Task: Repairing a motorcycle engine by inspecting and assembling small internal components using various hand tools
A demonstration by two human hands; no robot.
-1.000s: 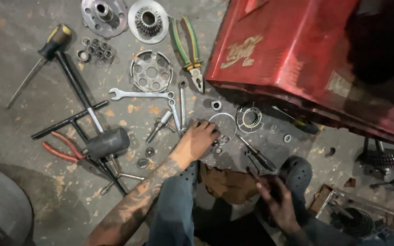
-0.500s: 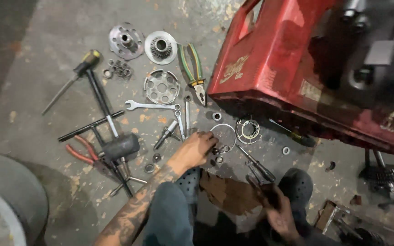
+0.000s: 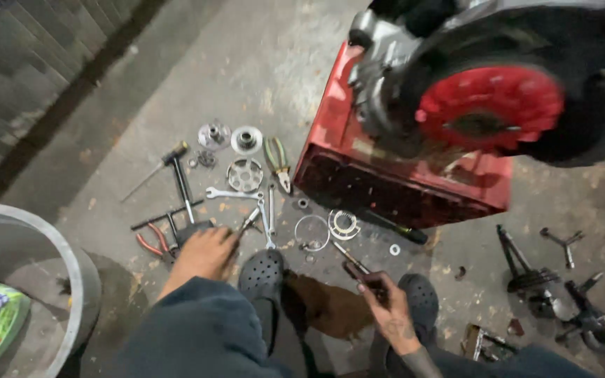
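Grey, stained concrete floor [image 3: 176, 84] lay under me. A dark tiled strip [image 3: 15, 84] ran along the upper left, and dim light fell overall.

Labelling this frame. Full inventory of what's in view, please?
toolbox: 1, red, on floor at centre right
wheel: 1, red hub in dark tyre, above the toolbox
pliers: 1, green-handled, left of the toolbox
red pliers: 1, red-handled, by the left hand
spanner: 1, silver, below the round parts
round metal parts: about 3, silver, top of the tool spread
rings: 2, silver, in front of the toolbox
tub: 1, grey, lower left
clogs: 2, dark, on the person's feet
left hand: 1, on the floor tools
right hand: 1, holds a thin dark tool
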